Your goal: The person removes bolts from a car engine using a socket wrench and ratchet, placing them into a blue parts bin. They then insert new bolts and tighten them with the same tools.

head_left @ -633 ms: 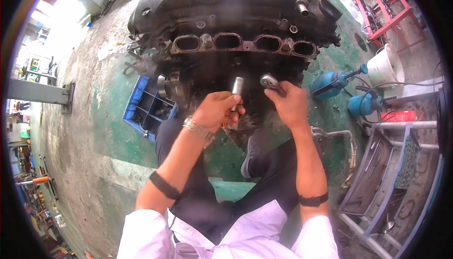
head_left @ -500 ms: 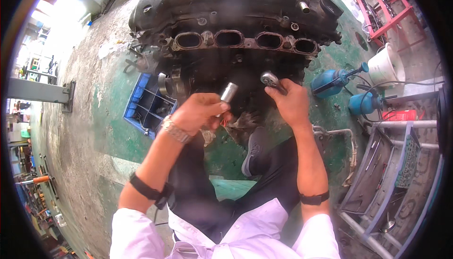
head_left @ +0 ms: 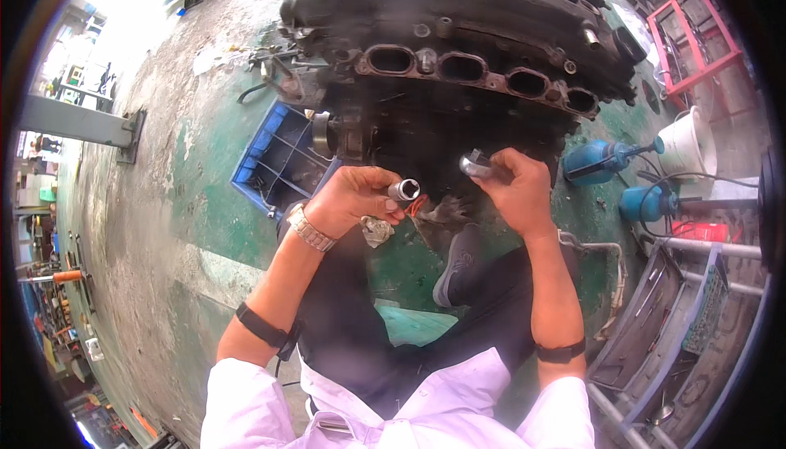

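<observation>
My left hand pinches a silver deep socket, its open end turned up and to the right. Across a small gap, my right hand grips a ratchet wrench by its handle, most of which the fingers hide. The ratchet's round head points left toward the socket, and the two do not touch. Just beyond both hands stands a dark, greasy engine with a row of oval ports along its near side. A crumpled glove or rag with a bit of orange lies below the hands.
Left of the engine, a blue divided crate sits on the green floor. Two blue pump bottles and a white bucket stand at the right. Nearer is a metal tool cart; a red frame stands far right.
The view has shifted, so the engine appears farther right and tilted. My left hand has turned the socket from upright to facing right. The ratchet head has tipped over in my right hand.
</observation>
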{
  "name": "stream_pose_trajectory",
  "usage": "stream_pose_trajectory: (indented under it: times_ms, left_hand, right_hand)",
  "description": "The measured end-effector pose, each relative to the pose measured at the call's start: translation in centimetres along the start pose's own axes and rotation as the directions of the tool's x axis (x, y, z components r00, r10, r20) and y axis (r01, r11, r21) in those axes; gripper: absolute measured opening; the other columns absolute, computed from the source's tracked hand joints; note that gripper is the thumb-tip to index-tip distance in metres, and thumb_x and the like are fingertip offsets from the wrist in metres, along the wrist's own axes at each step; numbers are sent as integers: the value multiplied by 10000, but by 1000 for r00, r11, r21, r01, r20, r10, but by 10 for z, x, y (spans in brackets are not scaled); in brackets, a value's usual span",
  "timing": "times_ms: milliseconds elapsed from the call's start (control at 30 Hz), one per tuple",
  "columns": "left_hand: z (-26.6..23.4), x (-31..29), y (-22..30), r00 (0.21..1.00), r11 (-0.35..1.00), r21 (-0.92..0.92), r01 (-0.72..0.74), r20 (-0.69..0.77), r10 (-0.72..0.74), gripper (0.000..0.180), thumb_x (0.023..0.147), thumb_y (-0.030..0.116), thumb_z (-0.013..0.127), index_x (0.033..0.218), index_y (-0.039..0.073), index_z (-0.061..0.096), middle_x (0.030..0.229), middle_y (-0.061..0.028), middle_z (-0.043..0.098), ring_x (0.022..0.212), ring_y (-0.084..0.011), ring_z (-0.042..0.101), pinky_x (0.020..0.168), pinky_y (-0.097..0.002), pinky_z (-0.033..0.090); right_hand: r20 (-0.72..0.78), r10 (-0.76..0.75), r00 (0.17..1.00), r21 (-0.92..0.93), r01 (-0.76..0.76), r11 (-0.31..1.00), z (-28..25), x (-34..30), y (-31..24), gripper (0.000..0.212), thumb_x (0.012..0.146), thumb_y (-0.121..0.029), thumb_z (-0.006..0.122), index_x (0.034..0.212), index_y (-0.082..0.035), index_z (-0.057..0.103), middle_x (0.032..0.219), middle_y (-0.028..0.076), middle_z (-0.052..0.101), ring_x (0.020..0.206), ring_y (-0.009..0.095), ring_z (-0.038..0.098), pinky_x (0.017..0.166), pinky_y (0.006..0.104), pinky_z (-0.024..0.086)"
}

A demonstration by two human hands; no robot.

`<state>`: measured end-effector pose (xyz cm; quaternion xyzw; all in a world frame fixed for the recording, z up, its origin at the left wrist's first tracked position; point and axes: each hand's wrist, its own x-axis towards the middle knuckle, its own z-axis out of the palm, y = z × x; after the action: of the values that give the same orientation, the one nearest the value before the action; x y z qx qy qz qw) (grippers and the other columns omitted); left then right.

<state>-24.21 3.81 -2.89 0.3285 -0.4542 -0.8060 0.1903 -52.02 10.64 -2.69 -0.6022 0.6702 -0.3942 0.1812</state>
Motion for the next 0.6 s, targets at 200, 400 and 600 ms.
stream_pose_trajectory:
  times_ms: [200, 400, 600]
  left_hand:
    - [-6, -9, 9, 998, 999, -3, 44, -52, -44, 363, 840, -59, 696, 1190, -83, 603, 1023, -131, 693, 908, -207, 707, 815, -314, 601]
    - [-7, -13, 6, 997, 998, -48, -41, -60, 38, 315, 847, -24, 691, 1160, -40, 660, 1005, -117, 731, 850, -170, 723, 755, -282, 594]
    - [-6, -9, 4, 998, 997, -71, -31, -57, 27, 296, 843, -22, 701, 1135, -34, 656, 1036, -113, 719, 882, -185, 718, 771, -299, 596]
  right_hand:
    - [58, -49, 997, 38, 47, 998, 12, 6, -16, 220, 698, -126, 835, 787, -22, 663, 706, 135, 657, 626, 255, 632, 584, 344, 490]
    - [76, -78, 994, 39, 76, 996, 21, 8, -25, 168, 718, -122, 806, 767, -45, 666, 709, 141, 655, 621, 312, 640, 575, 374, 495]
    - [87, -100, 991, 74, 94, 993, 23, 7, -25, 192, 678, -32, 811, 795, -14, 660, 713, 122, 658, 612, 228, 634, 573, 328, 486]
